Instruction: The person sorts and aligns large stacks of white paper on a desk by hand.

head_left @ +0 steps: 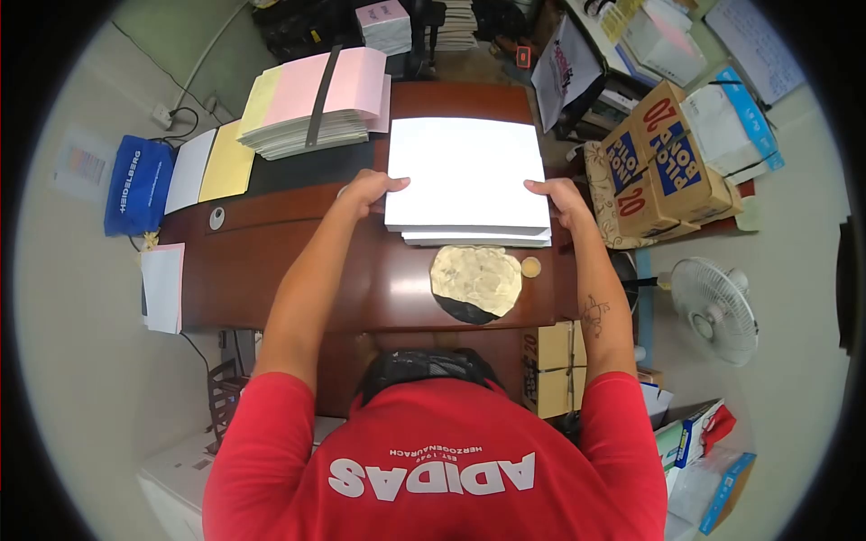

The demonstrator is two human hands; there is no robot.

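Note:
A thick stack of white paper [467, 171] lies on the brown desk, with my hands at its two sides. My left hand [368, 191] grips the left edge, its thumb lying on the top sheet and its other fingers largely hidden. On the opposite edge, my right hand [565, 198] holds on in the same way, thumb on top. Slightly offset layers of paper [478, 239] show beneath the front edge. Closer to me sits a round, crinkled, pale-gold flat item [476, 278] with a dark lower rim, beside a small round tub [531, 267].
A strapped pile of pink and yellow paper [316, 99] stands at the desk's back left, near yellow sheets [227, 160] and a blue bag [138, 185]. Cardboard boxes [663, 167] and a white fan [713, 311] are to the right. The desk's front edge [406, 330] is close to my body.

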